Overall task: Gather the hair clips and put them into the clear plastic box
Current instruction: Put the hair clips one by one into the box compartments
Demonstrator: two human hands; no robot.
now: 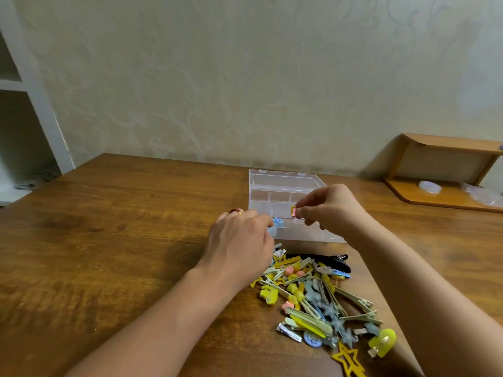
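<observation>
A clear plastic box (261, 198) with several compartments lies open on the wooden table, its lid tilted back. My right hand (330, 206) hovers over the box, pinching a small pink and yellow clip (293, 211). My left hand (241, 242) rests at the box's front left corner, fingers closed on a blue star clip (277, 221) over a front compartment. A pile of hair clips (321, 297), mostly yellow, cream and grey-blue, lies in front of the box between my forearms. A black clip (324, 260) lies at the pile's far edge.
A wooden table (109, 240) carries everything. A low wooden shelf unit (446, 172) stands at the right with a tape roll (430, 185) and clear bags on it. White shelving (32, 110) stands at the left against the patterned wall.
</observation>
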